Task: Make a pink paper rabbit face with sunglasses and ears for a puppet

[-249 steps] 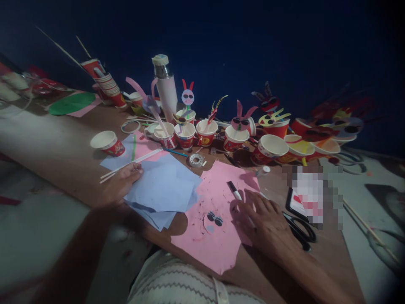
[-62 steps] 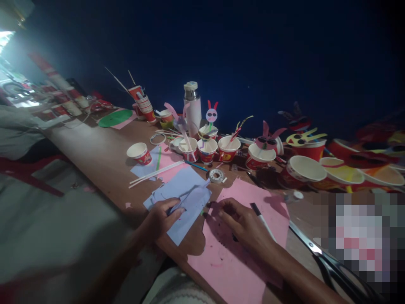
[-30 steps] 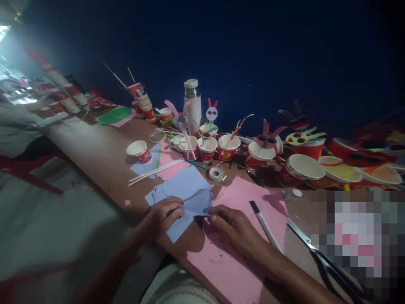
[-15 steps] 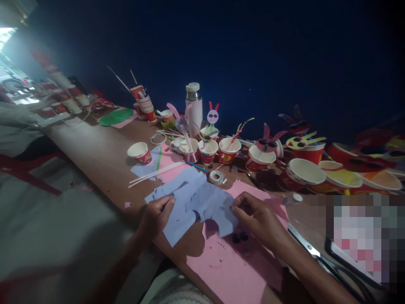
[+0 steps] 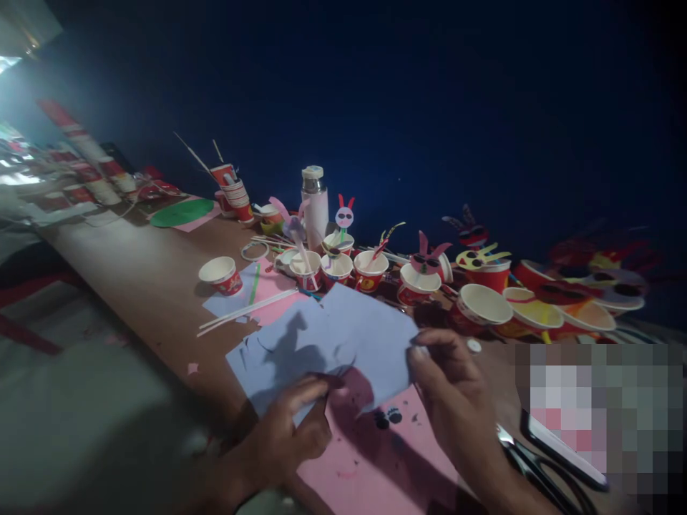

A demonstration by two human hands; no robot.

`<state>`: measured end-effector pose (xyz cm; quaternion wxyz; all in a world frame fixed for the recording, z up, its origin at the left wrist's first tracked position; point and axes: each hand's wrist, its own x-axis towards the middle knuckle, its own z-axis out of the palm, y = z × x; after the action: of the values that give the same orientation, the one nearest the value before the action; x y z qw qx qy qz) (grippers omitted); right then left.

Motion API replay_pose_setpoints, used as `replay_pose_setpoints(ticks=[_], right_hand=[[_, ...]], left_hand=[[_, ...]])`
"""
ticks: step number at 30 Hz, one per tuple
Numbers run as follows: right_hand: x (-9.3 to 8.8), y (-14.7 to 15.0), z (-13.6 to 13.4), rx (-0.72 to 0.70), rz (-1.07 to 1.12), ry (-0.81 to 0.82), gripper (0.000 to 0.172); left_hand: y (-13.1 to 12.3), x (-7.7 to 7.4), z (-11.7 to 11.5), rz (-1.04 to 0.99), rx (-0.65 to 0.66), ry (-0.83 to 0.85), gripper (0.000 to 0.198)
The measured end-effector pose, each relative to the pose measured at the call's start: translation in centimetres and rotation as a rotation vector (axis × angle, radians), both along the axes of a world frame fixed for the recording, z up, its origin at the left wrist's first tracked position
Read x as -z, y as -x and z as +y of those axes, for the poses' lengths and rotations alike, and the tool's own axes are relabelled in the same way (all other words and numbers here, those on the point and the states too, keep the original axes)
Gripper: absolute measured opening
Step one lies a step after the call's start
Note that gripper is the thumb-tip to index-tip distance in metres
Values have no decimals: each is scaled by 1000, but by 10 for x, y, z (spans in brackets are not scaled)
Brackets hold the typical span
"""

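My right hand (image 5: 448,379) pinches the right edge of a pale blue paper sheet (image 5: 376,336), which has a curved cut in its lower edge. My left hand (image 5: 298,422) is at the sheet's lower edge, thumb and index finger apart; its fingertip is close to the cut, and I cannot tell whether it touches. More blue paper (image 5: 252,357) lies to the left, with a dark shadow across it. Underneath is a pink paper sheet (image 5: 370,465) with black eye shapes (image 5: 387,417) on it.
Black-handled scissors (image 5: 537,465) and a phone-like device (image 5: 563,450) lie at right. Several paper cups (image 5: 418,282), some with paper rabbit faces, line the back beside a thermos (image 5: 315,207). White sticks (image 5: 247,311) and a lone cup (image 5: 221,275) stand left, near the table edge.
The right hand has lifted and spread the blue sheet, which now covers the tape roll. My left hand has let go of the left paper and moved right and down. The view has shifted.
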<state>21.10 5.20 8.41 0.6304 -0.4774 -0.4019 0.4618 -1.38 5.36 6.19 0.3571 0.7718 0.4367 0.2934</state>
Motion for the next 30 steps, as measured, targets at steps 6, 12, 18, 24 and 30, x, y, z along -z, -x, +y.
replay_pose_setpoints(ticks=[6,12,18,24,30], right_hand=[[16,22,-2,-113,-24,97,25],[24,16,6,-396,92,219,42],[25,14,8,-528,42,370,34],[29,14,6,-475,-124,272,31],[22,11,8,-324,-140,224,28]], left_hand=[[-49,-6,-1,-591,-33,505,45],[-48,-8,18,-671,-151,560,24],[-36,-19,25,-605,-127,586,29],[-32,-10,26,-691,-30,601,30],[-41,3,14,-961,38,579,37]])
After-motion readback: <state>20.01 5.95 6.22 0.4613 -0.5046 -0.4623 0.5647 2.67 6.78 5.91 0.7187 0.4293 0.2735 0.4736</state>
